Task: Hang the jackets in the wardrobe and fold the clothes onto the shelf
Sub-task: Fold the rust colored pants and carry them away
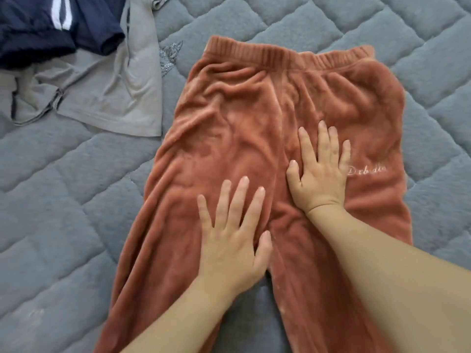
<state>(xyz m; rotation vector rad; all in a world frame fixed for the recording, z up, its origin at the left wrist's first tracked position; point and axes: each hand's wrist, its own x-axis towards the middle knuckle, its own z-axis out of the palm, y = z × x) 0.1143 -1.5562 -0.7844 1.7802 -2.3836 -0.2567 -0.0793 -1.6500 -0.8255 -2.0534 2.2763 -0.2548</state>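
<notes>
Rust fleece trousers (254,128) lie flat on a grey quilted bed (63,200), waistband at 12 o'clock, legs running toward 6. The left hand (229,240) presses on the left leg, fingers (237,200) straight and spread. The right hand (321,171) presses near the crotch, fingers likewise apart. A grey top (107,85) and navy garment (38,29) lie at 10 o'clock.
</notes>
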